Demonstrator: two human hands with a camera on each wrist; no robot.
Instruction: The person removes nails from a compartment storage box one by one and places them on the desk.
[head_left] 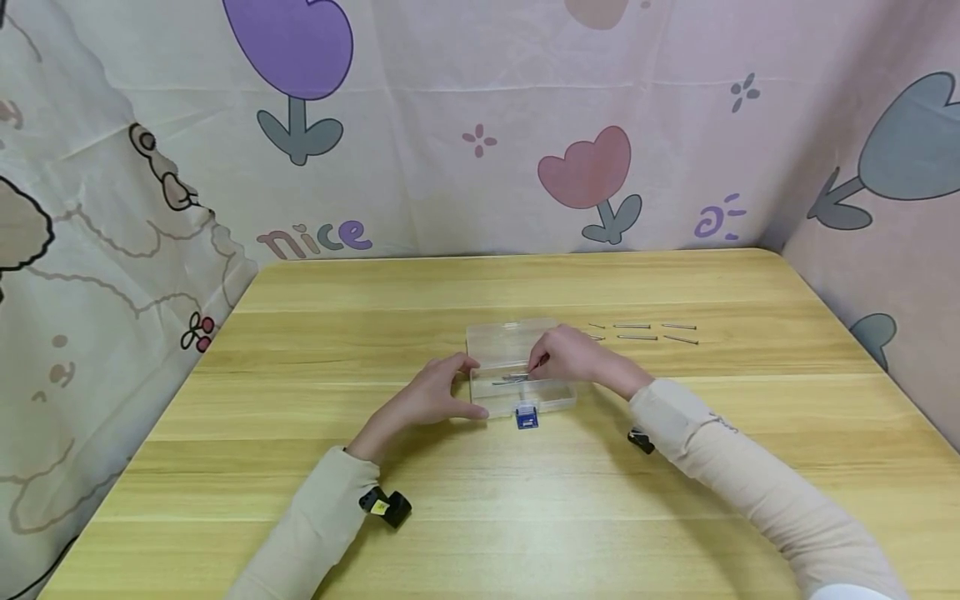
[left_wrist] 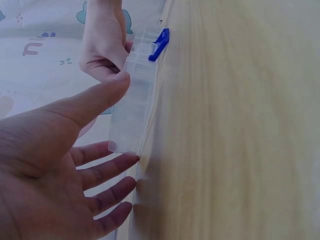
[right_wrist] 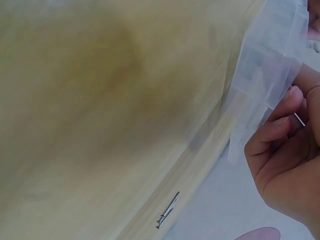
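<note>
A clear plastic box (head_left: 551,393) stands on the table with its lid (head_left: 498,343) tipped back and a blue latch (head_left: 527,417) at its front. Several nails (head_left: 512,379) lie in its left part. My left hand (head_left: 435,393) holds the box's left end between thumb and forefinger; the other fingers (left_wrist: 117,192) spread loosely beside it. Over the box, my right hand (head_left: 572,354) has its fingertips bent together inside the rim. A thin metal nail (right_wrist: 299,119) shows between those fingers, mostly hidden by them.
To the right of the box, several more nails (head_left: 636,337) lie in two rows on the wooden table (head_left: 480,517). A printed cloth (head_left: 435,167) hangs behind the table and along both sides. Each wrist carries a small black camera (head_left: 386,507).
</note>
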